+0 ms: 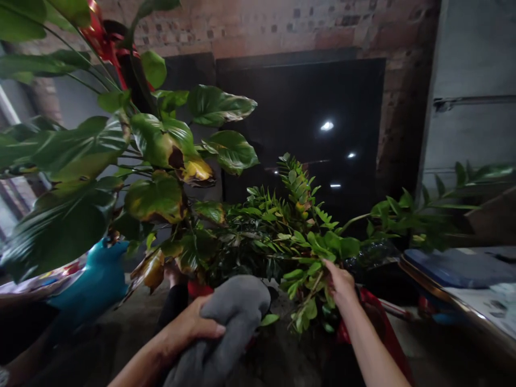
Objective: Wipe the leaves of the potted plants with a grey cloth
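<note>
My left hand (193,325) is closed round a bunched grey cloth (229,322) low in the middle of the view. My right hand (341,282) reaches forward and pinches a leafy stem of the small-leaved green plant (290,231), which spreads between my two arms. To the left rises a taller plant with big glossy leaves (157,150), some of them yellowed and brown at the edges.
A teal ceramic piece (100,279) stands at the left under the big leaves. A table edge with blue fabric (455,269) is at the right. A black glossy panel (306,129) and a brick wall are behind. A red pot rim (197,290) shows below the foliage.
</note>
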Motion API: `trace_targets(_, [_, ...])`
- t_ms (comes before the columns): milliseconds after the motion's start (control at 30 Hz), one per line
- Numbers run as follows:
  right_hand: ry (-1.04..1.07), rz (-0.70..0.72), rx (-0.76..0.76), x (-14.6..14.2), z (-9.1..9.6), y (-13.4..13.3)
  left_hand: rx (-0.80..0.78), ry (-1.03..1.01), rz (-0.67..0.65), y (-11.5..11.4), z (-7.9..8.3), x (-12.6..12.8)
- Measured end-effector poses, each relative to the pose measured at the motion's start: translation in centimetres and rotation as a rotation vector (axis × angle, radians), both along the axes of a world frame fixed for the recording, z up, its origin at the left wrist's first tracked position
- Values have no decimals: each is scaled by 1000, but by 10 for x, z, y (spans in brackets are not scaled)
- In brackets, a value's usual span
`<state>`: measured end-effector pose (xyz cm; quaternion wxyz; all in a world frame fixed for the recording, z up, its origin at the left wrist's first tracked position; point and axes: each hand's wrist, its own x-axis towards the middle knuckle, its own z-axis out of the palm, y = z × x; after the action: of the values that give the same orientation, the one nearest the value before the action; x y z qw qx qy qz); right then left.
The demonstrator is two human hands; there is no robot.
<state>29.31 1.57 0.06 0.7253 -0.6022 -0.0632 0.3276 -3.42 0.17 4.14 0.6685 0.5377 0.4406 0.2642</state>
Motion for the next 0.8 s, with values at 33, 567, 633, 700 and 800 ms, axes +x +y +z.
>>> trace_targets(33, [13,36,-1,-5,-8,-3,8,-30,41,1,13,-1])
trace_targets(567, [238,317,241,-14,-49,-11,-132,12,-133,-8,-16,98])
trace_targets(633, [253,300,260,-13,-48,-11,-72,-74,-118,-1,7,90])
trace_targets(700, [262,284,264,-15,-46,-11,14,-178,-43,9,33,90])
trace_targets(800, [269,292,263,-20,-45,-9,65,-294,116,17,51,105])
